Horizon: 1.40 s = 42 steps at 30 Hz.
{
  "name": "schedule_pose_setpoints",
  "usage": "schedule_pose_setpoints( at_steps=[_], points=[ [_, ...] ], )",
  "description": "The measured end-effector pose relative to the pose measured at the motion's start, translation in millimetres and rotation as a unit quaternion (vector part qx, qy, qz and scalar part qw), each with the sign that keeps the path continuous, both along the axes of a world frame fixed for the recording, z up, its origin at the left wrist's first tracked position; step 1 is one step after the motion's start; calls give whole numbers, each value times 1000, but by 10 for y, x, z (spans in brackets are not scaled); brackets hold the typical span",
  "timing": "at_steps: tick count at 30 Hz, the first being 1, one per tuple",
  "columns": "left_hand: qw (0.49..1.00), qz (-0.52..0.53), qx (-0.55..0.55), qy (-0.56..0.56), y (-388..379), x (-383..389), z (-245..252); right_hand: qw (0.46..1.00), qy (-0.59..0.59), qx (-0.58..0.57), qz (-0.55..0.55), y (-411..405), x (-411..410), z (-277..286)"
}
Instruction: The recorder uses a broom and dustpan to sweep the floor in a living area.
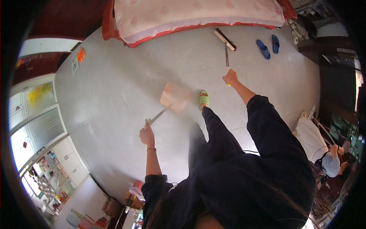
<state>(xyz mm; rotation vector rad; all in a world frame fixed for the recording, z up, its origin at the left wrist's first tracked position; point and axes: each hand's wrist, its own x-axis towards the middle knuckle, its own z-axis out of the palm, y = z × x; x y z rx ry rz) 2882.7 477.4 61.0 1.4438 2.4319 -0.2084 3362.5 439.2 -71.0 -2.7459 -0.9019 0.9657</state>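
Note:
My left hand (147, 135) is closed around the handle of a long-handled dustpan. The pale orange pan (175, 96) is blurred and sits ahead of that hand, over the grey tiled floor (111, 114). In my right hand (230, 77) is the handle of a broom; a bit of yellow shows at the lower side of the fist. The broom head (224, 39), pale with dark bristles, lies near the bed's edge. Broom and dustpan are well apart.
A bed (197, 14) with a pink cover spans the far side. Blue slippers (263, 49) lie to the right, orange ones (81, 55) at the far left beside a small floor plate. My foot wears a green slipper (204, 98). A cable (251, 151) runs near my legs.

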Motion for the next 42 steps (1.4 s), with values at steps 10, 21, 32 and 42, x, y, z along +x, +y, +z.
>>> schedule_pose_setpoints(
  at_steps=[10, 21, 32, 42],
  points=[
    [1000, 20, 11, 6, -156, 33, -24, 937, 32, -103, 331, -811, -712, 491],
    [999, 39, 20, 6, -186, 119, 40, 864, 110, -35, 491, -1226, -507, 1173],
    [999, 34, 20, 10, -347, -347, 36, 959, 277, -34, -50, -1320, -346, 1382],
    [999, 28, 22, 35, -624, -879, 109, 972, 176, 52, -148, -835, -266, 985]
  ],
)
